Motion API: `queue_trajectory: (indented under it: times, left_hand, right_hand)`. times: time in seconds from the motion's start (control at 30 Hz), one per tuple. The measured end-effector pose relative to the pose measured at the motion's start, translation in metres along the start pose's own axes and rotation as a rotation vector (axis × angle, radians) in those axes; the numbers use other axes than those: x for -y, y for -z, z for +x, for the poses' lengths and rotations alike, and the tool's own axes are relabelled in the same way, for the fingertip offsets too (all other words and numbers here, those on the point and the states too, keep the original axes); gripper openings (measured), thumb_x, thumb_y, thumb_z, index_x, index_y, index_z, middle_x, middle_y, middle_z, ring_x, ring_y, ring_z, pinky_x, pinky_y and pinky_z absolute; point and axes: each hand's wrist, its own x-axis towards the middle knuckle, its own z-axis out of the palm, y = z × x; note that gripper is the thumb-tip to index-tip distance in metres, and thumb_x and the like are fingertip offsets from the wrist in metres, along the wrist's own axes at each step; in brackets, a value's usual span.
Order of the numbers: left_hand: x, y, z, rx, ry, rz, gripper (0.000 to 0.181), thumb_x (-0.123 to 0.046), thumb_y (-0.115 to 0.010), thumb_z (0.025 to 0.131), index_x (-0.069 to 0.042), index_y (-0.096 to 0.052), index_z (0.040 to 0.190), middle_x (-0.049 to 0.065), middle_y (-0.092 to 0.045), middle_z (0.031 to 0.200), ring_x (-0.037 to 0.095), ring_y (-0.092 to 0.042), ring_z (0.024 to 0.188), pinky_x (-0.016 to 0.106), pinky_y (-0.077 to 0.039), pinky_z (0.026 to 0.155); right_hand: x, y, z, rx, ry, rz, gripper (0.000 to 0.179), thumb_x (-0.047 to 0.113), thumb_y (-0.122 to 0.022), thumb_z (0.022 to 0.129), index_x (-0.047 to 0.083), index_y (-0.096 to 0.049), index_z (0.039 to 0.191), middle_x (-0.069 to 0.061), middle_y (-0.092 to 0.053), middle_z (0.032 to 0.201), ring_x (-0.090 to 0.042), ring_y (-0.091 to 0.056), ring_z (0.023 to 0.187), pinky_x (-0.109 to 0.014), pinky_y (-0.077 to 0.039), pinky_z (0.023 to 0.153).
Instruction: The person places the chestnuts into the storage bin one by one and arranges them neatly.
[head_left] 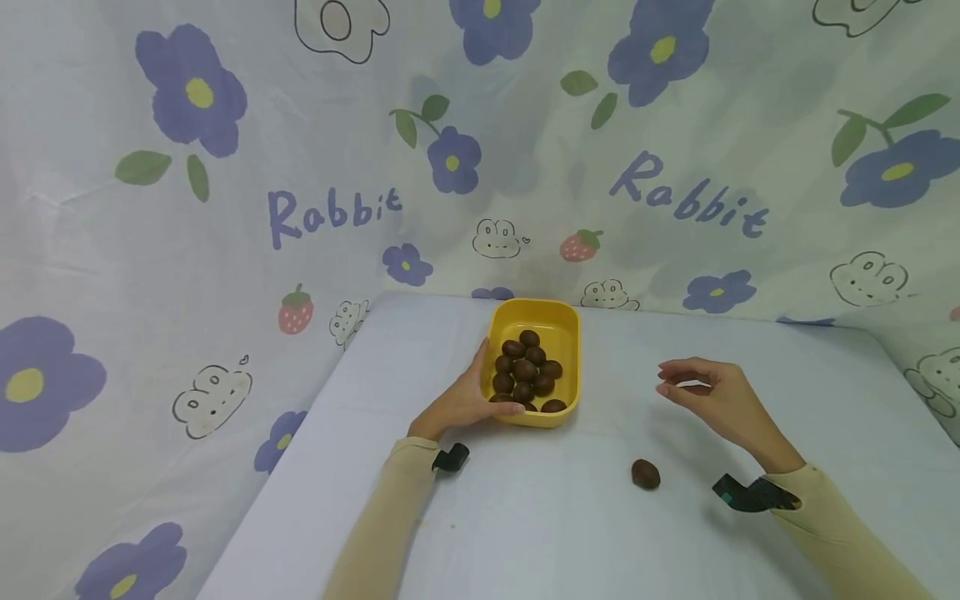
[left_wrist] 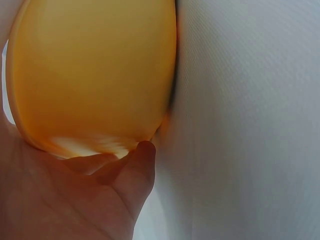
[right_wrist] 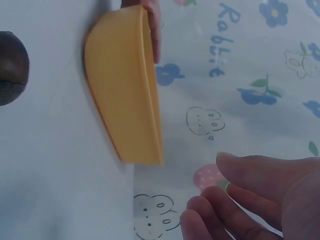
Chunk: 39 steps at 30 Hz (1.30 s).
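Observation:
A yellow plastic box (head_left: 573,367) stands on the table with several dark brown round nuts (head_left: 524,370) in it. My left hand (head_left: 468,394) grips its near left corner, thumb along the front rim and fingers at the left side. Up close in the left wrist view, the left hand (left_wrist: 75,195) lies against the box wall (left_wrist: 95,70). A single nut (head_left: 646,474) lies on the cloth to the right of the box; a line in its shell (right_wrist: 12,70) shows in the right wrist view. Above and right of it, my right hand (head_left: 716,400) hovers with fingers loosely bent and nothing between them.
White cloth covers the table (head_left: 525,517). Behind it and to the sides hangs a curtain (head_left: 525,167) printed with flowers, rabbits and strawberries. Dark wrist cameras sit at both cuffs, the right one (head_left: 753,493) above the table.

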Motion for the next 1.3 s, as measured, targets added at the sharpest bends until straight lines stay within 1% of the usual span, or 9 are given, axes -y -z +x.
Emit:
queue_trajectory:
  times: [0.3, 0.43, 0.53, 0.67, 0.83, 0.97, 1.1, 1.17, 1.3]
  left_hand:
    - [-0.001, 0.0, 0.001, 0.005, -0.043, -0.012, 0.124, -0.028, -0.092, 0.077, -0.049, -0.002, 0.161, 0.002, -0.022, 0.173, 0.024, -0.029, 0.158, 0.058, -0.023, 0.129]
    - [-0.002, 0.0, 0.0, 0.006, -0.029, 0.001, 0.126, -0.029, -0.092, 0.078, -0.047, 0.0, 0.162, 0.0, -0.021, 0.173, 0.023, -0.029, 0.158, 0.058, -0.024, 0.129]
    - [-0.001, 0.0, 0.0, -0.003, 0.001, 0.02, 0.13, -0.031, -0.092, 0.077, -0.038, 0.002, 0.165, 0.0, -0.019, 0.174, 0.022, -0.028, 0.158, 0.059, -0.025, 0.128]
    - [0.0, -0.001, 0.0, -0.009, 0.02, 0.024, 0.132, -0.033, -0.093, 0.076, -0.031, 0.004, 0.167, -0.001, -0.018, 0.174, 0.022, -0.027, 0.159, 0.059, -0.025, 0.128]
    - [-0.001, -0.001, -0.001, -0.006, 0.025, 0.015, 0.131, -0.033, -0.093, 0.076, -0.036, 0.003, 0.166, -0.001, -0.018, 0.174, 0.022, -0.028, 0.158, 0.058, -0.025, 0.129]
    - [-0.002, -0.001, -0.002, -0.001, 0.031, 0.002, 0.13, -0.034, -0.092, 0.077, -0.039, 0.003, 0.165, -0.002, -0.018, 0.174, 0.021, -0.027, 0.159, 0.058, -0.024, 0.129]
    - [-0.002, -0.001, -0.001, 0.001, -0.002, -0.008, 0.127, -0.029, -0.092, 0.078, -0.044, 0.001, 0.163, 0.0, -0.02, 0.174, 0.022, -0.028, 0.158, 0.058, -0.024, 0.129]
    - [-0.001, -0.001, -0.001, 0.0, -0.012, -0.006, 0.127, -0.027, -0.092, 0.078, -0.044, 0.001, 0.163, 0.001, -0.02, 0.174, 0.022, -0.028, 0.158, 0.059, -0.024, 0.129]
    - [-0.001, -0.001, -0.001, 0.0, -0.015, -0.006, 0.127, -0.027, -0.091, 0.078, -0.044, 0.001, 0.163, 0.002, -0.021, 0.174, 0.023, -0.028, 0.158, 0.059, -0.024, 0.129]
  right_hand:
    - [-0.011, -0.007, -0.025, 0.012, -0.022, 0.03, 0.027, 0.015, -0.079, 0.092, 0.006, -0.075, 0.117, 0.003, -0.076, 0.108, 0.008, -0.067, 0.092, -0.011, -0.058, 0.079]
    - [-0.015, -0.015, -0.034, 0.032, -0.011, 0.038, 0.029, 0.013, -0.08, 0.091, 0.001, -0.074, 0.117, -0.007, -0.076, 0.109, 0.007, -0.067, 0.092, -0.014, -0.059, 0.078]
    - [-0.019, -0.022, -0.04, 0.056, -0.011, 0.048, 0.031, 0.011, -0.08, 0.09, -0.001, -0.074, 0.117, -0.018, -0.075, 0.11, 0.007, -0.067, 0.092, -0.015, -0.06, 0.078]
    - [-0.024, -0.03, -0.048, 0.094, -0.023, 0.06, 0.032, 0.01, -0.081, 0.089, -0.002, -0.073, 0.118, -0.018, -0.075, 0.109, 0.006, -0.067, 0.091, -0.017, -0.061, 0.078]
    - [-0.029, -0.038, -0.058, 0.138, -0.014, 0.064, 0.034, 0.011, -0.082, 0.088, -0.002, -0.072, 0.118, -0.014, -0.076, 0.108, 0.004, -0.067, 0.09, -0.019, -0.062, 0.077]
    - [-0.029, -0.04, -0.064, 0.171, -0.037, 0.087, 0.035, 0.012, -0.082, 0.088, -0.003, -0.072, 0.118, -0.015, -0.075, 0.11, 0.002, -0.067, 0.092, -0.018, -0.061, 0.079]
    - [-0.028, -0.041, -0.067, 0.208, -0.068, 0.114, 0.038, 0.014, -0.083, 0.087, -0.003, -0.071, 0.119, -0.017, -0.074, 0.114, -0.001, -0.067, 0.094, -0.017, -0.061, 0.081]
    - [-0.028, -0.042, -0.068, 0.223, -0.07, 0.128, 0.041, 0.016, -0.085, 0.086, -0.004, -0.07, 0.119, -0.017, -0.073, 0.114, -0.001, -0.067, 0.095, -0.018, -0.061, 0.081]
    - [-0.028, -0.045, -0.069, 0.243, -0.043, 0.143, 0.044, 0.015, -0.086, 0.083, -0.005, -0.07, 0.119, -0.019, -0.073, 0.113, 0.001, -0.066, 0.094, -0.02, -0.062, 0.08]
